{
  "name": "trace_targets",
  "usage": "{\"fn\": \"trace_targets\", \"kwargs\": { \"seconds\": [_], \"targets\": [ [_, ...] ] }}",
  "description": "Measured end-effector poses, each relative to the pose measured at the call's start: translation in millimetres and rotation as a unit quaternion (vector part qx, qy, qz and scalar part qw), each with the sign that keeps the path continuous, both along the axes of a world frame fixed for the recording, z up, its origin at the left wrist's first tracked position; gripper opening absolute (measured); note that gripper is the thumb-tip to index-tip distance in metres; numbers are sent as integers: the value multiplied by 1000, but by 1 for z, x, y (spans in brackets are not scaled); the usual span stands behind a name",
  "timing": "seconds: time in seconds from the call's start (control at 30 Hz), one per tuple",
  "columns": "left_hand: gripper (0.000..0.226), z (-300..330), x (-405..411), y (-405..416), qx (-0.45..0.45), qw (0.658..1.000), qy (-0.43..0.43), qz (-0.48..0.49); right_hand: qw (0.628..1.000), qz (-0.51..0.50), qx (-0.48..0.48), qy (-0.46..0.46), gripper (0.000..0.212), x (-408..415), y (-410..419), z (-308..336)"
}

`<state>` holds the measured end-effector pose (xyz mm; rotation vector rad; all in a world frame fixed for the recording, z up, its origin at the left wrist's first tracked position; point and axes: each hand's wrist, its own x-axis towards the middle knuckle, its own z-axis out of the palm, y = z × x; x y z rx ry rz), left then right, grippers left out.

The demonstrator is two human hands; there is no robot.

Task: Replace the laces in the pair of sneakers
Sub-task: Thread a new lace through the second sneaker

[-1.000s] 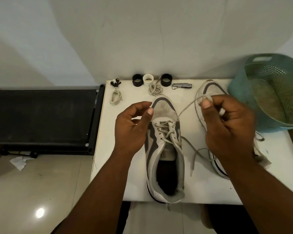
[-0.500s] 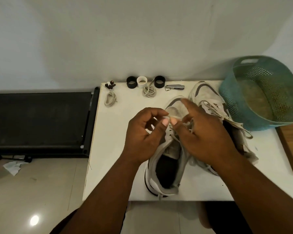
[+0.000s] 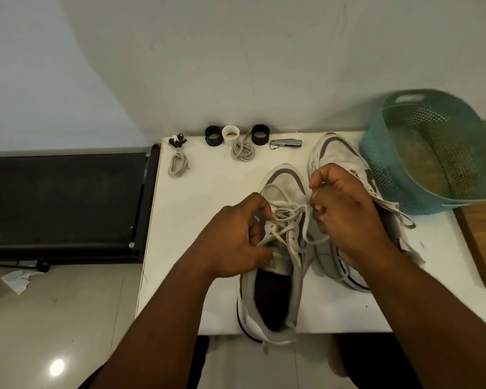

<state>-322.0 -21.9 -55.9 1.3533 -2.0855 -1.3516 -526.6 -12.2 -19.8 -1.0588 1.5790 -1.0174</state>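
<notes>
Two white and grey sneakers lie on a small white table (image 3: 197, 192). The near sneaker (image 3: 270, 290) points away from me, its heel over the front edge. Its off-white lace (image 3: 285, 209) is loose across the eyelets. My left hand (image 3: 236, 237) pinches the lace at the left eyelets. My right hand (image 3: 345, 214) grips the lace's other strand above the shoe's right side. The second sneaker (image 3: 334, 153) lies to the right, mostly behind my right hand.
Two coiled laces (image 3: 177, 165) (image 3: 243, 150) lie near the table's back edge, with two black rings, a white ring (image 3: 231, 135), a metal clipper (image 3: 286, 143) and small figurines. A teal basket (image 3: 432, 153) leans at the right. A black treadmill (image 3: 62, 203) stands left.
My hands came together over the near sneaker, then drew apart a little. The right hand dropped from its raised position; the lace now loops loosely between both hands.
</notes>
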Motion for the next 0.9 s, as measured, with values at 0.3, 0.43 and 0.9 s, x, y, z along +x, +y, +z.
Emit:
{"fn": "trace_targets", "kwargs": {
  "seconds": [0.3,0.43,0.9],
  "targets": [
    [23,14,-16,2,-19,936,332,115,990,75,-2,-123,9,24,7,14],
    [28,14,-21,3,-56,938,315,131,994,83,-8,-68,17,30,9,14],
    [15,12,-16,-2,-118,951,219,184,980,164,-63,91,12,3,1,20]
  ]
}}
